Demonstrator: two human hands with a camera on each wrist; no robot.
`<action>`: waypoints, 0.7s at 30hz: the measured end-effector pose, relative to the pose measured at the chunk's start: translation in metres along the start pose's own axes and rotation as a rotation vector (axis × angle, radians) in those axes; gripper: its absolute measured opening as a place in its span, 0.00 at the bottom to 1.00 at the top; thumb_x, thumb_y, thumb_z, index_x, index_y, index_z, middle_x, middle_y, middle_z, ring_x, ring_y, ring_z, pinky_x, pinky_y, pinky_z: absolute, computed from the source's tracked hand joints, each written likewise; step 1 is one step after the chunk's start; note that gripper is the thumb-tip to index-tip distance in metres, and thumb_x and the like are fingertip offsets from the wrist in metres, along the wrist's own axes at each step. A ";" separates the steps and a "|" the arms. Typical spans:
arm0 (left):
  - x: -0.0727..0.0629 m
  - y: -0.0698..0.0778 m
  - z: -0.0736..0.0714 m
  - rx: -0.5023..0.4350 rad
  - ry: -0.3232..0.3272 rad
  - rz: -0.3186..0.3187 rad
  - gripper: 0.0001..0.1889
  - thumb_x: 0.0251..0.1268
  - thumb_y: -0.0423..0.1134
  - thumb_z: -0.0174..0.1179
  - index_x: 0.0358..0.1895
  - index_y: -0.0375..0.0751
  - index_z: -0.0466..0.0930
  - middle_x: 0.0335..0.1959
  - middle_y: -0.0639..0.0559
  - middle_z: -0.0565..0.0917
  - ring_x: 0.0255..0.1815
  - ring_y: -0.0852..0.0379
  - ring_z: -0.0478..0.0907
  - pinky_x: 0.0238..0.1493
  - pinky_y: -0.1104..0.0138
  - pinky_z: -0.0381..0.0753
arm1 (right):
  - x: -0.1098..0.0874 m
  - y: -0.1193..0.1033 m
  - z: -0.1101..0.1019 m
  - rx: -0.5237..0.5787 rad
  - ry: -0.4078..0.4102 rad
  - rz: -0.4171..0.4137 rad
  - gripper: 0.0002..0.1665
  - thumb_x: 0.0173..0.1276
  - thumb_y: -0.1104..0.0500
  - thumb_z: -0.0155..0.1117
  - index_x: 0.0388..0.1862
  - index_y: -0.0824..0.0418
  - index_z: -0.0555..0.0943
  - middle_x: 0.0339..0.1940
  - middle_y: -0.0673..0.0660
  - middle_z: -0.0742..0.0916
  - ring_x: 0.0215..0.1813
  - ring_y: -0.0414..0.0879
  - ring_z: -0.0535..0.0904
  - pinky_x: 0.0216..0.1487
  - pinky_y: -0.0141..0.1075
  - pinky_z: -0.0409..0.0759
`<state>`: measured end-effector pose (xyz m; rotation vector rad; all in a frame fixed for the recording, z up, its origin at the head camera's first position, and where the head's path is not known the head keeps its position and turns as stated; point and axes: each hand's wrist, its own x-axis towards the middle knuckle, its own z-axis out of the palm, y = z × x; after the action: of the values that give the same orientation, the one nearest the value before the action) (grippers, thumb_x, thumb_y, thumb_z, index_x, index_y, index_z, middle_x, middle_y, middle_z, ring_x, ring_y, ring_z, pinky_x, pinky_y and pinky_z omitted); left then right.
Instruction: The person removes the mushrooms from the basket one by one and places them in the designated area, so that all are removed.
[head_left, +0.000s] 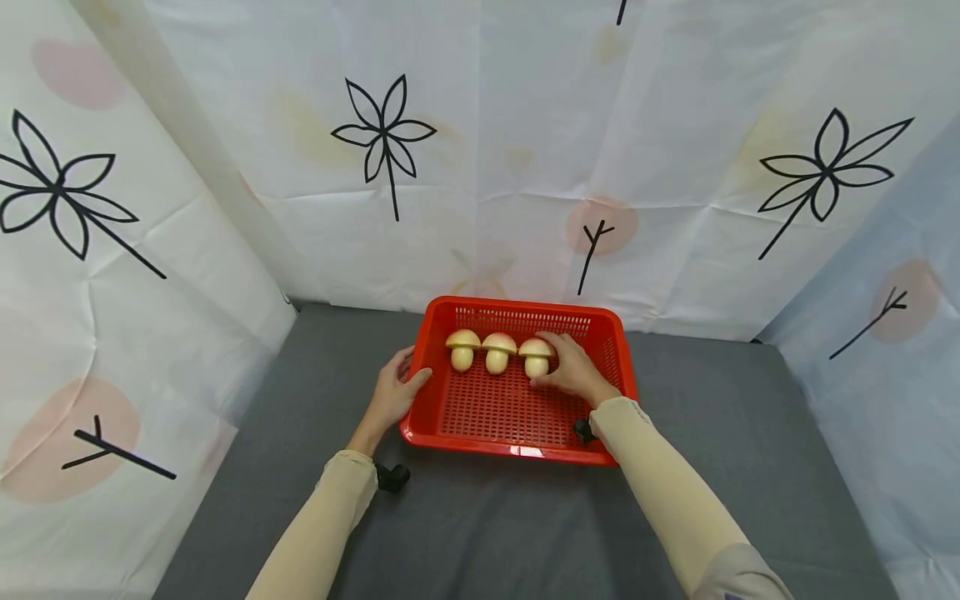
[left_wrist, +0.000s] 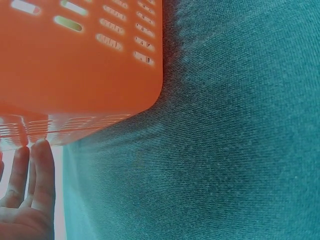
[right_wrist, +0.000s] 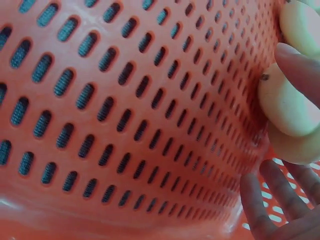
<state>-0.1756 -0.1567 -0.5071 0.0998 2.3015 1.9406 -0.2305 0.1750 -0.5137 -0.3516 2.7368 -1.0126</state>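
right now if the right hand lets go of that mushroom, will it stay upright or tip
The mushroom looks top-heavy, with a wide cap on a narrow stem, so it may tip. Its rounded cap would probably roll across the basket. The right hand steadies it.

A grey cloth-covered worktop [head_left: 750, 433] spreads beneath and around both hands. Beyond them hang white backdrop sheets [head_left: 487, 150] printed with black leaf sprigs [head_left: 384, 133] and pale pink dots [head_left: 600, 223], enclosing the space left, right and ahead.
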 end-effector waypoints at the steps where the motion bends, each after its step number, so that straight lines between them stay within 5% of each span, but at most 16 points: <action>1: 0.002 -0.005 0.000 0.001 0.006 0.001 0.31 0.76 0.31 0.58 0.76 0.27 0.57 0.67 0.26 0.72 0.62 0.31 0.76 0.58 0.46 0.81 | 0.000 0.000 0.000 -0.003 -0.003 -0.003 0.55 0.54 0.55 0.84 0.78 0.58 0.65 0.66 0.67 0.74 0.65 0.64 0.71 0.66 0.60 0.72; 4: 0.007 -0.018 0.000 -0.006 0.025 0.009 0.32 0.76 0.34 0.59 0.77 0.30 0.58 0.66 0.28 0.72 0.62 0.32 0.76 0.57 0.46 0.81 | 0.001 0.000 0.001 -0.006 -0.009 -0.010 0.54 0.56 0.55 0.83 0.78 0.58 0.65 0.66 0.67 0.75 0.65 0.65 0.72 0.65 0.61 0.72; 21: 0.005 -0.016 0.001 -0.019 0.027 0.019 0.32 0.75 0.35 0.60 0.77 0.32 0.60 0.66 0.30 0.73 0.62 0.34 0.76 0.57 0.48 0.82 | 0.002 -0.005 -0.002 0.099 0.014 0.009 0.53 0.55 0.56 0.83 0.76 0.64 0.65 0.68 0.66 0.76 0.65 0.63 0.73 0.65 0.59 0.73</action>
<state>-0.1797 -0.1576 -0.5238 0.0951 2.3063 1.9847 -0.2324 0.1718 -0.5089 -0.3171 2.6858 -1.1479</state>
